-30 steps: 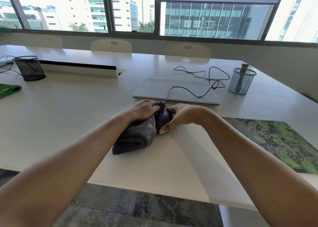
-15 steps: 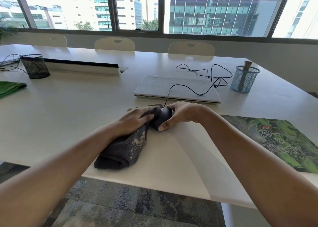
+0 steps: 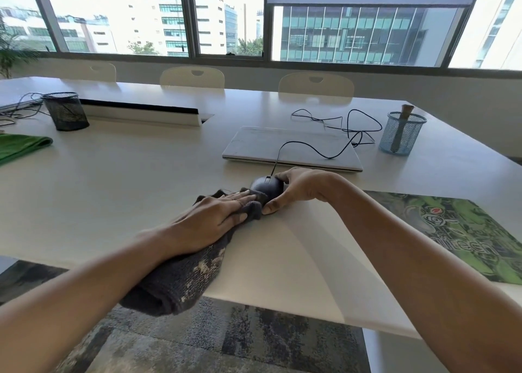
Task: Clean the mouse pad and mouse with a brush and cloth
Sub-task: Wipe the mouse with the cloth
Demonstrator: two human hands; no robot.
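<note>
The mouse point(image 3: 267, 187) sits between the hands, gripped by the right hand point(image 3: 299, 187). The left hand point(image 3: 214, 220), fingers straight, presses the cloth point(image 3: 180, 282) against it. The mouse pad point(image 3: 466, 231) lies right of the right forearm.

White table point(image 3: 127, 180), viewed from its near edge. A black mesh cup point(image 3: 65, 111) is placed at upper left, a green cloth point(image 3: 19, 146) at the left edge, a closed laptop point(image 3: 254, 144) at centre, a blue mesh cup point(image 3: 401, 135) at upper right, and a mouse pad point(image 3: 463, 231) at lower right. At centre, the mouse point(image 3: 267, 187) is touched by a dark cloth point(image 3: 180, 282), which is draped over the near edge.
</note>
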